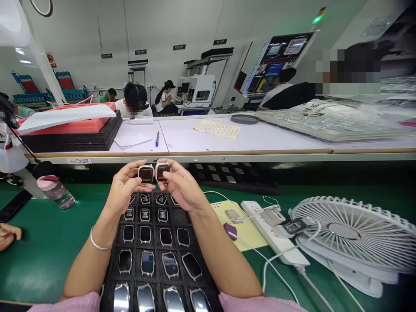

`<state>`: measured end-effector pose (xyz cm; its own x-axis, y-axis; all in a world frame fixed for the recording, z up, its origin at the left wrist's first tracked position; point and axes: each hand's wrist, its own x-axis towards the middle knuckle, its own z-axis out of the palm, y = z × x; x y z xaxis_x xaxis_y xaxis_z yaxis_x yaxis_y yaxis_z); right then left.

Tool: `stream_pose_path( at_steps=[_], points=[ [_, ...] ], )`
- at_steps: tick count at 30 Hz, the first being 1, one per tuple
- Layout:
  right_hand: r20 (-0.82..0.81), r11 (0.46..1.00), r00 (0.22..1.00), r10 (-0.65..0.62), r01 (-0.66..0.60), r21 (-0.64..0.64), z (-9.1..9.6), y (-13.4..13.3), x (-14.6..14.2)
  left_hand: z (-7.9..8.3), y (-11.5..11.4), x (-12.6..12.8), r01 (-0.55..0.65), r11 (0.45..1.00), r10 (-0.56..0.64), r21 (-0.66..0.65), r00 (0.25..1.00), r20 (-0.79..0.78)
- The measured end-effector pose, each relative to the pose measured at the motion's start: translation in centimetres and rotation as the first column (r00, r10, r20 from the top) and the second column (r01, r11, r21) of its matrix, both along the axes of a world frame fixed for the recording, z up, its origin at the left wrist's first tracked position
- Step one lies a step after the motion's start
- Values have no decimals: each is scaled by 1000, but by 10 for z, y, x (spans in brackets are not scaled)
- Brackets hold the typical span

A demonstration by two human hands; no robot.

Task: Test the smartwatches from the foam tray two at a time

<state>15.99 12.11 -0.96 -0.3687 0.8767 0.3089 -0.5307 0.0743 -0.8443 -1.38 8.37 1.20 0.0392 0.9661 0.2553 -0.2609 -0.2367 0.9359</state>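
My left hand (125, 187) is closed on a small square smartwatch body (146, 173) whose screen glows red and green. Beside it, my right hand (182, 186) grips a second watch body (162, 170) with a dark, faintly lit screen. Both are held side by side, nearly touching, above the far end of a black foam tray (114, 248). Several more watch bodies (145, 234) lie face up in the tray's pockets, in rows running toward me. A silver bangle (97, 245) circles my left wrist.
A white desk fan (354, 238) lies at the right beside a white power strip (276, 234) with cables and a yellow sheet (247, 234). A pink-capped bottle (56, 191) stands at left. Another person's hand (8, 235) shows at the left edge. Co-workers sit beyond the raised white shelf (247, 141).
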Motion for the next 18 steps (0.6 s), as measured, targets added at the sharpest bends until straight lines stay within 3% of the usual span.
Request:
stream_pose_path(
  at_steps=[4,12,18],
  points=[
    [-31,994,999,-36,39,104,17,13,-3,16,12,-1,20,994,-17,103,1000,-22],
    [-8,956,1000,-25,26,291,79,56,-5,68,55,-7,34,931,15,362,991,-131],
    [16,925,1000,8,-14,379,95,63,-1,81,66,-4,31,888,43,458,988,-151]
  ],
)
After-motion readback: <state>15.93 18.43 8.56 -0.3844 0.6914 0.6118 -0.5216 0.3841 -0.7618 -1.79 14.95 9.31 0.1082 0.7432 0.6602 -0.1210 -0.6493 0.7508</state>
